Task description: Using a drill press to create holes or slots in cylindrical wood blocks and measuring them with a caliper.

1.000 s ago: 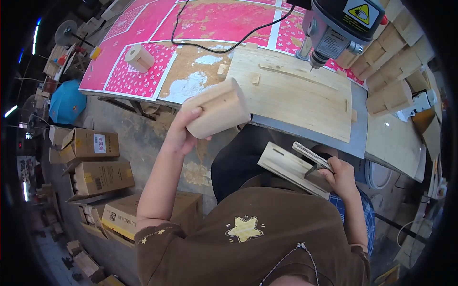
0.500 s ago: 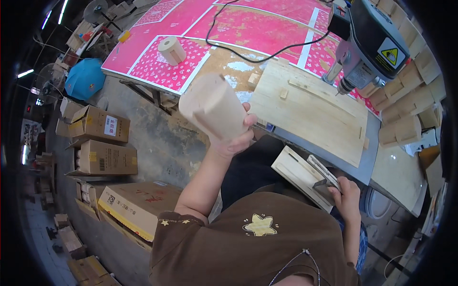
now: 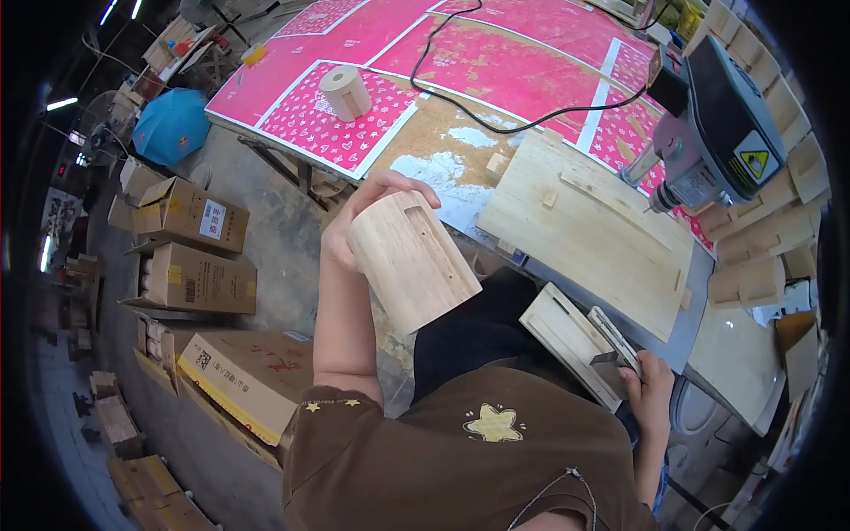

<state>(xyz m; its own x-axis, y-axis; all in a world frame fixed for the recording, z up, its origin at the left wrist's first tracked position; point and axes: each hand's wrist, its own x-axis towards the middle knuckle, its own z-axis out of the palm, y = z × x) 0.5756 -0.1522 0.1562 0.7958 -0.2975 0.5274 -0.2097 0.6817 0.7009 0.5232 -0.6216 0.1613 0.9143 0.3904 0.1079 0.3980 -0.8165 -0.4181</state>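
Note:
My left hand (image 3: 382, 192) is closed around the upper end of a pale wooden cylinder (image 3: 403, 265), held tilted in front of me. A long recessed slot with small dark holes runs along the cylinder's right side. Down at the right, by my lap, my right hand (image 3: 652, 389) grips the lower end of a slim, slotted pale piece (image 3: 611, 332); its exact kind is unclear. A short dark metal plate (image 3: 605, 357) juts from beside it. Under that lies a pale wooden tray-like piece (image 3: 567, 332) with raised edges.
A drill press (image 3: 704, 142) stands over a wooden board (image 3: 589, 230) with strips fixed on it. Another wooden cylinder (image 3: 345, 95) sits on the pink-covered table (image 3: 522, 66). Cardboard boxes (image 3: 243, 376) line the floor at left. Wooden pieces (image 3: 748, 281) are stacked at right.
My left hand has shifted from the cylinder's lower right side to its upper end. The cylinder has turned, showing its slotted side, and sits lower. My right hand keeps its grip.

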